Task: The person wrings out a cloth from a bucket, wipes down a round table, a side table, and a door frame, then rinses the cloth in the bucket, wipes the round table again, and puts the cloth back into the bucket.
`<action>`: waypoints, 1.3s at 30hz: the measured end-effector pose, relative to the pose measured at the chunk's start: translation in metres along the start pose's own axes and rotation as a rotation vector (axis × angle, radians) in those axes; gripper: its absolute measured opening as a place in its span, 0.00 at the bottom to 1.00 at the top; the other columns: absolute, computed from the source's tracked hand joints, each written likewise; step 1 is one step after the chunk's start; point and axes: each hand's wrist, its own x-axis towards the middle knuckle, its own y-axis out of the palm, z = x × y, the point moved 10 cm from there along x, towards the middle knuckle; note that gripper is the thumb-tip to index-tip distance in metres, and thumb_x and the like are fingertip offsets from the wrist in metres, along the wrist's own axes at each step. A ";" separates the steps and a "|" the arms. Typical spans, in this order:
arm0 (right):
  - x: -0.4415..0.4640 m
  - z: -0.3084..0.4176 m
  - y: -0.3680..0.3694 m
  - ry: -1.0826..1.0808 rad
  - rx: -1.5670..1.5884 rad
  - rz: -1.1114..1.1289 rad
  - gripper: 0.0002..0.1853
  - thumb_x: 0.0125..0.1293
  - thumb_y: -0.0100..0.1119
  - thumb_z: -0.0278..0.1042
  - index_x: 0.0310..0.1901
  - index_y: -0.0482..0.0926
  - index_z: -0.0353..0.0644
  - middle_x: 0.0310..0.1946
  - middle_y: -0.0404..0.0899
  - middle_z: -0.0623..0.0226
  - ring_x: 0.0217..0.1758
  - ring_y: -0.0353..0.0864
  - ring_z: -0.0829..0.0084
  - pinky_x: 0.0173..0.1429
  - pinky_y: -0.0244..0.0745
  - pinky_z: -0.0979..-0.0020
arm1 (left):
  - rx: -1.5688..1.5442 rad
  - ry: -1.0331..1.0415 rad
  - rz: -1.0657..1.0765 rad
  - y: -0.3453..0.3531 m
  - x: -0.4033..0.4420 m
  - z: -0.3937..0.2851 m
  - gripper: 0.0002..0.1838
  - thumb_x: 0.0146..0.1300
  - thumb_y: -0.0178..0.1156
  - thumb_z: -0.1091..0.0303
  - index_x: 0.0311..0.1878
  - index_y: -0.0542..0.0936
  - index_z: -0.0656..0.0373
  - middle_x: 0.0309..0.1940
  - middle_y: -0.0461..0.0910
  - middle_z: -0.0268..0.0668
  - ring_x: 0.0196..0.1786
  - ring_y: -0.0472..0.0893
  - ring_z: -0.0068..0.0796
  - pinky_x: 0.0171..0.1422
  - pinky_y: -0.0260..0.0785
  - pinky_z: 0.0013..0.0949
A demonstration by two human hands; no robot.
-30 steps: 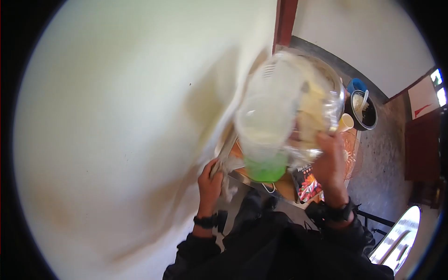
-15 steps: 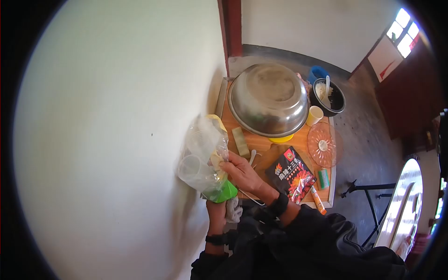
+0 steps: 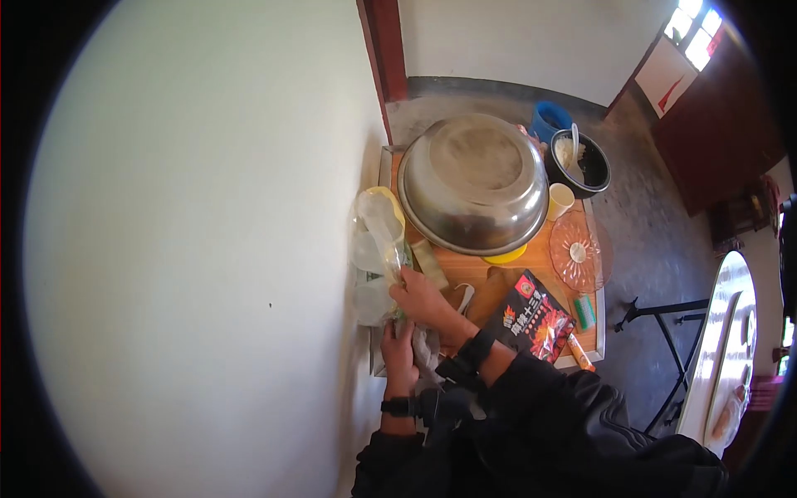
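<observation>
My right hand (image 3: 425,300) is closed on a clear plastic bag (image 3: 383,217) with yellow parts, at the table's left edge beside the wall. Translucent plastic containers (image 3: 371,299) are in or beside the bag. Just below, my left hand (image 3: 400,353) is closed round a grey cloth (image 3: 426,349), close under the containers. A large upturned metal basin (image 3: 477,183) covers the back of the wooden table (image 3: 531,259). To the right of my right hand lies a black and red seasoning packet (image 3: 531,319).
A pink glass plate (image 3: 574,249), a pale cup (image 3: 560,201) and a green-wrapped item (image 3: 584,312) are on the right side. Beyond them stand a black pot (image 3: 594,170) with rice and a spoon, and a blue container (image 3: 550,119). A white oval board (image 3: 721,349) stands at the right.
The bag and containers have come from above the basin down to the table's left edge, between wall and basin. My right hand moved left with them. The basin and packet have come into clear view.
</observation>
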 end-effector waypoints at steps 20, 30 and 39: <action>-0.227 0.076 -0.036 0.008 0.482 1.006 0.24 0.72 0.58 0.43 0.63 0.74 0.39 0.56 0.81 0.55 0.61 0.79 0.61 0.62 0.72 0.65 | 0.921 0.512 -0.213 -0.066 -0.067 -0.067 0.21 0.63 0.62 0.70 0.59 0.77 0.68 0.50 0.82 0.49 0.52 0.82 0.39 0.58 0.73 0.36; -0.303 -0.096 -0.107 0.533 0.203 0.594 0.21 0.71 0.58 0.43 0.58 0.78 0.36 0.48 0.85 0.58 0.49 0.83 0.71 0.55 0.76 0.68 | 0.951 0.379 -0.269 -0.072 -0.098 -0.026 0.20 0.61 0.63 0.68 0.55 0.79 0.67 0.46 0.84 0.51 0.48 0.84 0.47 0.55 0.74 0.39; -0.305 -0.217 -0.088 0.425 0.256 0.238 0.20 0.68 0.61 0.44 0.54 0.80 0.36 0.43 0.86 0.57 0.46 0.84 0.66 0.53 0.78 0.67 | 1.264 0.606 -0.014 -0.046 0.011 0.035 0.23 0.65 0.62 0.66 0.62 0.77 0.64 0.39 0.86 0.40 0.37 0.82 0.31 0.43 0.74 0.37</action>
